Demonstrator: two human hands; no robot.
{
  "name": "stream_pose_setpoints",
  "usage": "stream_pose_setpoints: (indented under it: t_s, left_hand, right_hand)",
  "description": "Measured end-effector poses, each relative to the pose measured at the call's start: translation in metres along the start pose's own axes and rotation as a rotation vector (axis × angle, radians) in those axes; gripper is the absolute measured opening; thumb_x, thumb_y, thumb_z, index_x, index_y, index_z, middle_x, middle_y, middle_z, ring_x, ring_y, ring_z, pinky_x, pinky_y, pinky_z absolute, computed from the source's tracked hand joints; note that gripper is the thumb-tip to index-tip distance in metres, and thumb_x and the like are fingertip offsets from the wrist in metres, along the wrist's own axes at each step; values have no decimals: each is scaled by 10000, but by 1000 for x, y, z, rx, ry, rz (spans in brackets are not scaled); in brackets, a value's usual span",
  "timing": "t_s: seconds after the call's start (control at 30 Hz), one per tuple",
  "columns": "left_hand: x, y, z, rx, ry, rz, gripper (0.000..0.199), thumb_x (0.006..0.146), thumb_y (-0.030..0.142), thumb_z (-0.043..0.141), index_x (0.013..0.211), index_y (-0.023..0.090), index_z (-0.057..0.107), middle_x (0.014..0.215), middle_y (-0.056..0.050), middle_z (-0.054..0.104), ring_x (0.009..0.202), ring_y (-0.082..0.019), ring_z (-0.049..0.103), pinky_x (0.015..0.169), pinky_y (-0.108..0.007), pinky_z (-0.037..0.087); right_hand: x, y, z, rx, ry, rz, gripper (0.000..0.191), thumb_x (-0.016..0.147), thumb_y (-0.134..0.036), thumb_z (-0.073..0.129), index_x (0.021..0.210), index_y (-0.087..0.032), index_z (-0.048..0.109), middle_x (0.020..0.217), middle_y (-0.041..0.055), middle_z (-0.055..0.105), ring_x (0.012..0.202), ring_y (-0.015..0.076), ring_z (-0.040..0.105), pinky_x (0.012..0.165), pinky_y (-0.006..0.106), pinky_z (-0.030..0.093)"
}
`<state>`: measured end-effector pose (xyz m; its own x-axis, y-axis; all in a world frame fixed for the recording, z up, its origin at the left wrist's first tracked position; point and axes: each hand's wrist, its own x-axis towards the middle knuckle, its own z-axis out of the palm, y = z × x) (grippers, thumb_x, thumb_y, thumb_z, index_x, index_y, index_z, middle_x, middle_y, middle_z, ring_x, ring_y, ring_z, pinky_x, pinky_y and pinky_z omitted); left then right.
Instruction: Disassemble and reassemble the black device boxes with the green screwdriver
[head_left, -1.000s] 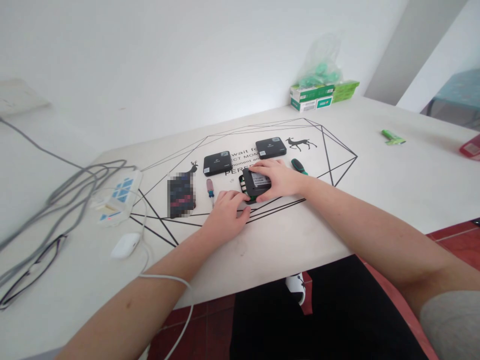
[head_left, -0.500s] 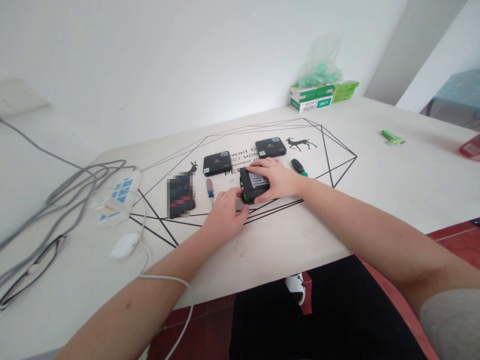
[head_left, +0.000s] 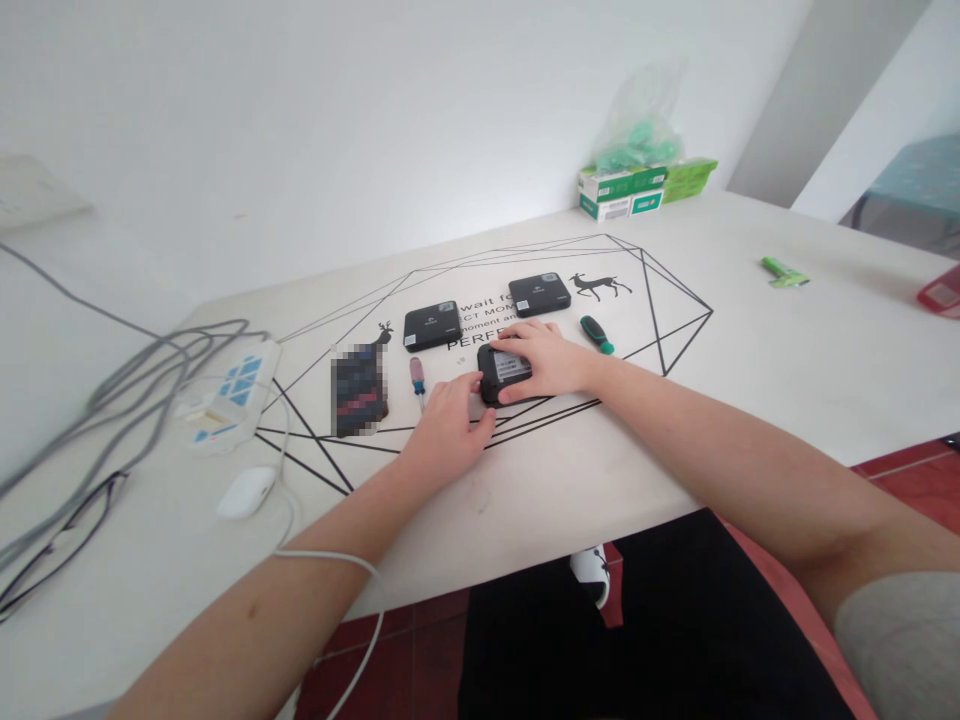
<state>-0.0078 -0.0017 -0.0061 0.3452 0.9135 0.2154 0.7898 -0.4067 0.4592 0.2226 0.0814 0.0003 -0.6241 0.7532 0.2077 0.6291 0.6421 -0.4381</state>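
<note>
A black set-top box with a white label on its upward face lies on the table between my hands. My right hand grips its right part, fingers over the far edge and thumb at the near side. My left hand holds the left edge with its fingertips. Part of the box is hidden under the right hand. Behind it are two similar black boxes, one on the left and one on the right. A screwdriver lies beside my left hand, and a green-and-black screwdriver handle beyond my right.
At left are a pixelated dark object, a power strip, a white earphone case, cables and eyeglasses. Green-and-white cartons under a plastic bag stand by the wall. A green item lies far right.
The box's top cover has come down flatter under my right hand. The green edge that showed at its near side is now out of sight. My left hand has barely moved.
</note>
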Motion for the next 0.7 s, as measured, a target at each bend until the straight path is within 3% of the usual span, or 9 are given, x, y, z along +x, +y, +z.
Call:
stream_pose_setpoints:
  t_s: [0.1,0.4,0.53,0.7]
  left_hand:
    - [1,-2,1,12,2,13,459,949,324,565,1367,134,577,1293,-171,693,1256,-362,611,1092,-549,513]
    - [2,-6,3,50,23,76,395,959,306,567,1317,148,621,1274,-163,701,1219,-358,609,1099,-571,506]
    - [2,-7,4,78,19,98,410,958,301,567,1332,139,611,1285,-172,692,1223,-362,606,1109,-582,496]
    - [2,-8,4,95,8,103,402,957,289,564,1330,142,602,1285,-170,687,1232,-357,606,1113,-565,497]
  right_hand:
    - [1,-2,0,5,-9,12,761,866,-645,696,1452,-163,650,1505,193,605,1406,441,476,1184,655,318]
    - [1,-6,-1,27,-45,33,753,883,-639,688,1463,-164,619,1563,209,576,1446,432,481,1187,679,311]
    - [1,-9,1,38,-63,51,764,897,-637,683,1490,-167,585,1611,191,552,1487,397,501,1253,674,254]
    - [2,-12,4,-16,-104,72,809,955,-678,586,1591,-189,473,1710,167,424,1611,384,355,1306,707,125]
